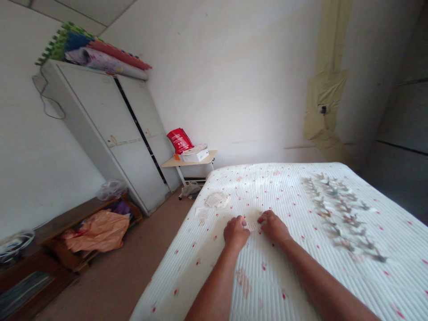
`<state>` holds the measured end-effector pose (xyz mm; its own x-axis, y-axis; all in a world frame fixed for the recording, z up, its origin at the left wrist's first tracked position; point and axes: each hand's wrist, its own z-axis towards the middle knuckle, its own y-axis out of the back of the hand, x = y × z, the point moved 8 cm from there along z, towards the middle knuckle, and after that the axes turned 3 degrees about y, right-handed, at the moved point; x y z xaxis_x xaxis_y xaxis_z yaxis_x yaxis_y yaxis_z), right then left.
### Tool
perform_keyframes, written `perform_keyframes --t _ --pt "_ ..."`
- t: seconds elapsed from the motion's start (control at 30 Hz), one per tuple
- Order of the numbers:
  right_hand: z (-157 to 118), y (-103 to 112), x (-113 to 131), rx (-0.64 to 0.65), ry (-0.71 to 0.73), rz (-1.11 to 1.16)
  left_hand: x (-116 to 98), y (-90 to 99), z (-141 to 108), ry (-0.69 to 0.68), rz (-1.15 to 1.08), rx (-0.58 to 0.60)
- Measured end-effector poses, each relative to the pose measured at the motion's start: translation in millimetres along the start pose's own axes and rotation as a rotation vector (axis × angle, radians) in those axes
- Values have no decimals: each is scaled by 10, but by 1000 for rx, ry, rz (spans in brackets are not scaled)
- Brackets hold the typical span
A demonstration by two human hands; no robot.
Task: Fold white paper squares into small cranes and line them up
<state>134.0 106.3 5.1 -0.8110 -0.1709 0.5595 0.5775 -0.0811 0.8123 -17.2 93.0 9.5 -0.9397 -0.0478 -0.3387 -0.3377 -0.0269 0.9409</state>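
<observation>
A small slip of printed paper (253,226) lies low over the bed between my two hands. My left hand (236,232) is closed with its thumb and fingers pinching the slip's left end. At the right end, my right hand (272,225) has curled fingers closed on the paper. Just beyond my left hand rests a loose pile of printed paper pieces (217,199), with another flat sheet (201,213) beside it. Over on the right, several small folded paper figures (346,209) stand in rough rows; their exact shapes are blurred.
Everything sits on a white ribbed mattress (264,267) with red dots. Past its far left corner stands a small table (192,161) bearing a red bag (180,141) and a white box (195,154). A grey cabinet (110,120) and low wooden bench (80,218) line the left.
</observation>
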Motion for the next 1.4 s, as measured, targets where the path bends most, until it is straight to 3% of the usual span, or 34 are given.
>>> perform_keyframes --t 0.47,0.8,1.1,1.4 --pt "-2 16 25 12 -14 -16 29 9 -18 -8 -41 14" --pt "-125 65 258 -49 -40 -300 22 19 -24 -5 -61 10" --pt "-1 -25 6 49 -23 -64 36 10 -18 5 -57 31" --pt "12 -8 -16 28 -14 -24 38 9 -9 9 -51 32"
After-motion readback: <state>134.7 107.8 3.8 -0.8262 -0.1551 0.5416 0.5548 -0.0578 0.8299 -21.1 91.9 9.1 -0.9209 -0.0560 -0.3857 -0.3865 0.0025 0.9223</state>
